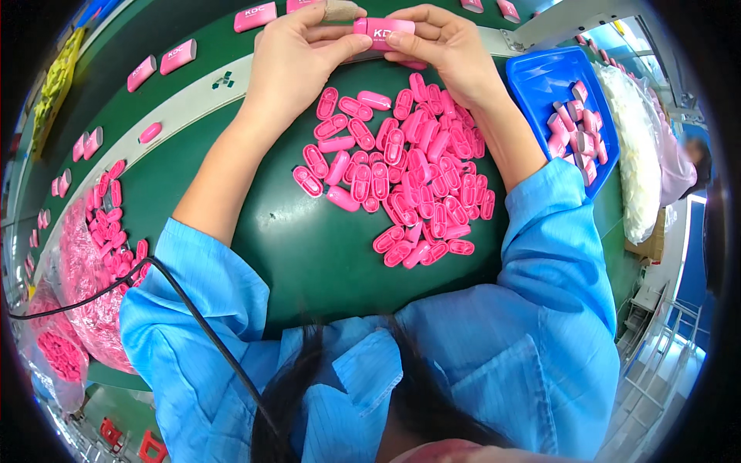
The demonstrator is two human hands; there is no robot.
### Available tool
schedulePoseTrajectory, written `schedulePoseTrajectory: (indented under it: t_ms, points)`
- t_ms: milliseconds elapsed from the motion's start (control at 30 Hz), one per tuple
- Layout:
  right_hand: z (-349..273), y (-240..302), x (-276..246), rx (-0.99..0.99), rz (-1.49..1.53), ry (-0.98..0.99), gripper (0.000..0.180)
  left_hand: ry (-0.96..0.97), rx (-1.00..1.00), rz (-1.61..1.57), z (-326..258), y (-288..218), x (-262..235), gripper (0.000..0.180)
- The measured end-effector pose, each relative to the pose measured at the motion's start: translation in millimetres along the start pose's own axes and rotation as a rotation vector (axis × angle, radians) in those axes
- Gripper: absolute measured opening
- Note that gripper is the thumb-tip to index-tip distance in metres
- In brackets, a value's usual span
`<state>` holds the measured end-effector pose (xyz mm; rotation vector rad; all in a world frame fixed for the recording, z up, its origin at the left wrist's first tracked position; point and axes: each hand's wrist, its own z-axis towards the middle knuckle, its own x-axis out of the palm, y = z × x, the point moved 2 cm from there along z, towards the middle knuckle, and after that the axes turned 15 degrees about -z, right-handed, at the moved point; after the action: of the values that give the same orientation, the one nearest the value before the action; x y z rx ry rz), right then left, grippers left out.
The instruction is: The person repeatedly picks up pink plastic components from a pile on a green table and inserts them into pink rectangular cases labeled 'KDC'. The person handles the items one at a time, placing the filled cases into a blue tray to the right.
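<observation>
**Both hands pinch one pink case at the far edge of the surface**

You hold a pink case (384,32) between your two hands, at the far side of the green surface (309,247), just beyond the heap of small parts. Your left hand (297,58) grips its left end, thumb along the near side and fingers curled over the top. Your right hand (448,46) grips the right end the same way, thumb tip pressed against the case from below. The two thumbs nearly meet under it. Both hands are closed on the case, not spread.

Just near of your hands lies a loose pile of pink oval caps (409,170), spread across the middle of the surface between your forearms, some open side up, some flat side up. To the right, touching your right sleeve, stands a blue tray (540,77) with more pink pieces gathered in its right half. Beyond it lies a clear bag of white parts (637,154).

On the far left, a green conveyor belt (116,116) carries finished pink cases (177,55) spaced apart. At the near left, clear bags of pink parts (93,278) sit heaped beside your left elbow, and a black cable (193,309) runs over your left sleeve.
</observation>
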<state>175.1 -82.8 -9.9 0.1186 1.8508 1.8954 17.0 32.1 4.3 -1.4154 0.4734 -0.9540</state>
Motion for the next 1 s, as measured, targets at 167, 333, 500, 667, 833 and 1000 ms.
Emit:
schedulePoseTrajectory:
  t_ms: [167,333,500,667,833,1000]
  points:
    - [-3.4,5.6,-1.3,-0.046,0.051,0.035,0.024,0.042,0.091,0.050,-0.1,8.1,-1.9,0.033]
    - [-2.6,3.8,-5.3,-0.109,-0.077,-0.034,0.029,0.080,0.088,0.151,-0.1,5.0,0.2,0.036]
    - [-6.4,14.5,9.8,-0.133,0.083,-0.009,0.022,-0.025,0.276,0.493,-10.2,-1.7,4.6,0.030]
    - [-9.6,12.4,15.8,-0.153,0.110,-0.072,0.024,-0.004,0.152,0.667,-24.1,-14.0,26.9,0.032]
    - [4.1,22.8,13.1,-0.061,-0.006,-0.121,0.022,0.050,0.336,0.821,-12.4,-7.0,25.7,0.061]
    - [80.6,-18.8,-11.6,-0.040,-0.222,-0.115,0.025,-0.049,0.900,0.942,9.2,-21.4,33.9,0.017]
